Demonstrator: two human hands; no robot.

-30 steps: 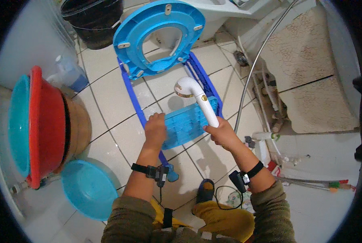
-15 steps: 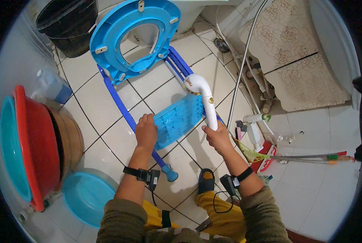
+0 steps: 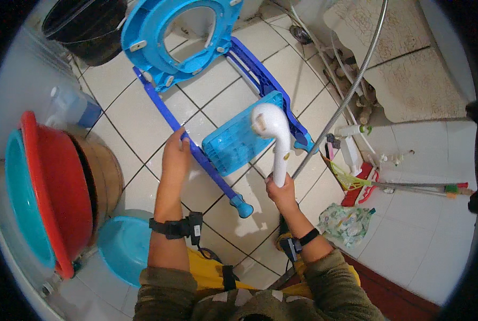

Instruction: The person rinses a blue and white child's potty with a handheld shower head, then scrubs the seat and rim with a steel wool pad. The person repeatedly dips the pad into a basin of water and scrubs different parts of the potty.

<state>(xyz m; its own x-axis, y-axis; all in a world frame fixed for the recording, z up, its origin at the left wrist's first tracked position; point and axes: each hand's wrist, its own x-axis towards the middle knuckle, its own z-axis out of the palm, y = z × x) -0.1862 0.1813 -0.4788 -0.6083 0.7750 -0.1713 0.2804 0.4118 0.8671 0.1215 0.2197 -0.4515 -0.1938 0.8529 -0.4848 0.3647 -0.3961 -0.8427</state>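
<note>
A white shower head (image 3: 273,140) is gripped by the right hand (image 3: 281,192), whose fingers are closed around the lower end of its handle; the head is held upright above the floor, with its face turned toward the blue step (image 3: 239,140). A metal hose (image 3: 351,91) is seen running from behind the handle up to the right. The left hand (image 3: 176,155) is closed on the dark blue side rail (image 3: 190,147) of a child's toilet ladder, just beside the step. The ladder is laid flat on the wet white tiled floor (image 3: 228,219), and its light blue seat ring (image 3: 177,32) is found at the far end, near a black bucket (image 3: 86,24). A round light blue basin (image 3: 121,246) is set on the floor by the left forearm. Further left, a red basin (image 3: 59,187) and a teal basin (image 3: 22,198) are stacked on edge against a brown tub (image 3: 105,171). To the right, a crumpled green plastic bag (image 3: 346,222) and a red-headed brush (image 3: 359,184) are seen on the tiles. Beige mats (image 3: 410,69) are spread at the far right.
</note>
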